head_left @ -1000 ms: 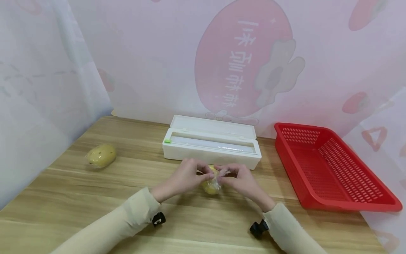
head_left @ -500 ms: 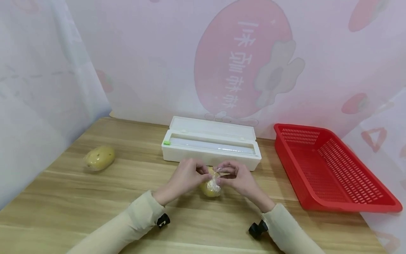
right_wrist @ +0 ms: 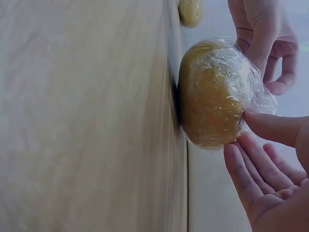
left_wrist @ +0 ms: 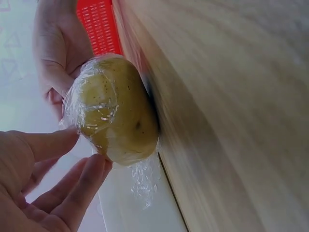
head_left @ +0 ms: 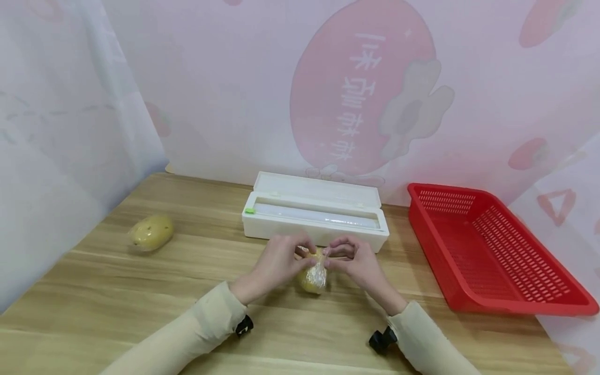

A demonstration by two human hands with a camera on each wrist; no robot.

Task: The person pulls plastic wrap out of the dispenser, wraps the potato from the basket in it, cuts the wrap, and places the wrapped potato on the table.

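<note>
A yellow potato [head_left: 310, 284] in clear cling film [head_left: 319, 271] rests on the table between both hands. My left hand [head_left: 283, 260] has its thumb and fingers at the film on the potato's left side. From the right, my right hand [head_left: 353, 263] pinches film at the potato's top. The left wrist view shows the potato [left_wrist: 130, 116] with bunched film [left_wrist: 94, 104] and a loose flap hanging at its end. In the right wrist view the right thumb and fingertips touch the wrapped potato [right_wrist: 207, 96], where the film is wrinkled.
Behind the hands stands a white cling film box [head_left: 314, 232], its lid up and a roll inside. A second wrapped potato [head_left: 152, 233] lies on the left of the wooden table [head_left: 187, 291]. At right is a red perforated basket [head_left: 492, 260].
The film, a loose twist at the right hand one second ago, now lies closer over the potato. Both hands have shifted only slightly around it.
</note>
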